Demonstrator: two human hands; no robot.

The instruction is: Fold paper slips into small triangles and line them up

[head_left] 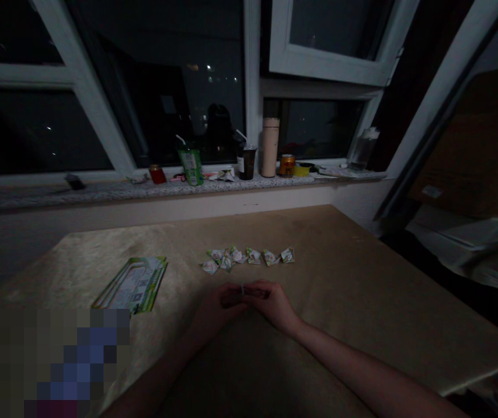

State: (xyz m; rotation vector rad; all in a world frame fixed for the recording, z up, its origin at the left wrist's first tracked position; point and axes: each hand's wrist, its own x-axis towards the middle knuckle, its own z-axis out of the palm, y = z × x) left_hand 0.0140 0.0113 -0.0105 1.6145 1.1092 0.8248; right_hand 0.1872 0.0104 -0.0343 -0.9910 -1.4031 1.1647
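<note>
My left hand [220, 305] and my right hand [270, 302] meet over the middle of a tan table [362, 290], fingers curled together around a small thin piece I cannot make out in the dim light. Just beyond my fingers lies a row of several small folded paper pieces [249, 257], white with green print. A stack of green-and-white printed sheets [132, 284] lies flat to the left of my left hand.
A stone window sill [35, 194] runs behind the table, holding a green drink pouch with straw [190, 165], a dark cup with straw [246, 161], a tall beige flask [270, 147], small cans and a clear bottle [364, 148]. Cluttered bedding lies at right.
</note>
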